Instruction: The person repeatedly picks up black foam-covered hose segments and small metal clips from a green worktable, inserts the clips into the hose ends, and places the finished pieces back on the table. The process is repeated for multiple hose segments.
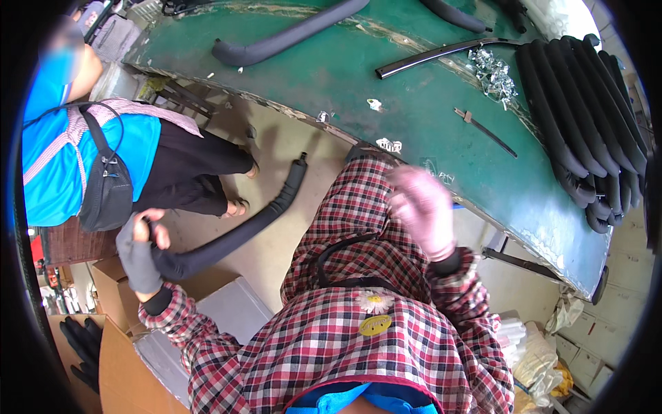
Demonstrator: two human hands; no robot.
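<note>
My left hand (141,255), in a grey glove with bare fingertips, is closed around one end of a bent, black foam-covered tube (231,238). The tube slants up and away to the right, off the table, and a short dark tip shows at its far end. My right hand (424,210), in a pale pink glove, is raised over my lap beside the table edge. Motion smears its fingers, so their grip is unclear. On the green table (310,86) beyond lie a thin dark strip with a small cross-piece (486,132) and a heap of shiny metal clips (493,76).
Foam-covered tubes (576,103) are stacked at the table's right end; another (289,36) lies at the back, near a bare black bar (441,56). A co-worker in blue (145,148) stands at left. An open cardboard box (131,369) holding black pieces sits at lower left.
</note>
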